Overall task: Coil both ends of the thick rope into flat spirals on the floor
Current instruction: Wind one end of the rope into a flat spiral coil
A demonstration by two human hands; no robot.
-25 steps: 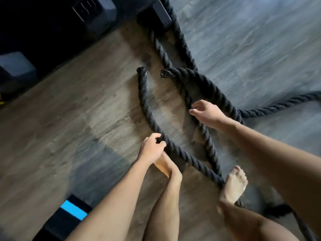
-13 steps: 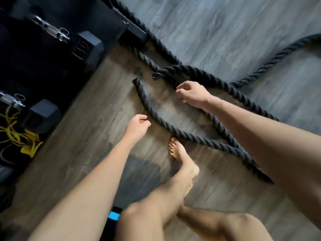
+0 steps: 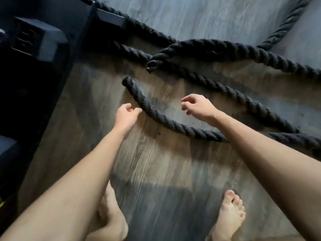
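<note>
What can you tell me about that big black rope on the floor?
The rope is thick and dark, almost black, made of fat twisted strands that look a bit fuzzy. It lies loose on the wooden floor, not coiled yet. Two cut ends show: one lies flat near the left hand, the other sits farther off, on top of another stretch it crosses. Long pieces run off to the right and up toward dark equipment. Both hands hover open by it; neither grips it. The right hand is above the floor between two stretches.

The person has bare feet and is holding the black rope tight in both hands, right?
Not quite. The head view shows bare feet, but both hands are empty: the left hand and right hand hover open above the black rope, which lies loose on the floor.
</note>
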